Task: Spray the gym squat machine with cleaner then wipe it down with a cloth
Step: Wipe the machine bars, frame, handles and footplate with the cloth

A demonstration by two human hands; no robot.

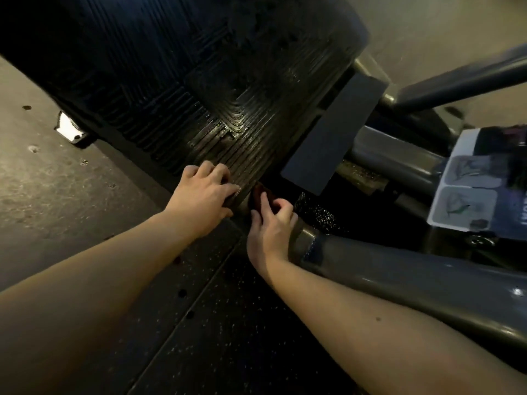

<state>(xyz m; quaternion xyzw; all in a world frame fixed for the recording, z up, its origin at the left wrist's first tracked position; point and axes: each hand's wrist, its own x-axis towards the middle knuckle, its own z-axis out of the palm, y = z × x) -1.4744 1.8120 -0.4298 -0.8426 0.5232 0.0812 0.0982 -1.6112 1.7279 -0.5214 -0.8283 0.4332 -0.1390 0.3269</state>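
Now left hand [204, 195] grips footplate [228, 109] edge, right hand [271, 226] pinches cloth [260, 196] beneath corner; loose pinch may drop cloth.

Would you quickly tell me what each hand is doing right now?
Left hand: grips the lower edge of the ribbed footplate.
Right hand: pinches a dark cloth.

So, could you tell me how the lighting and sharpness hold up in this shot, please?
In the head view, light is dim and warm; a glare patch sits mid footplate, whose upper left falls into near-black shadow; the dark cloth pinched in the right hand barely separates from the shade beneath; the placard is soft and unreadable; a small highlight glints on the frame tube.
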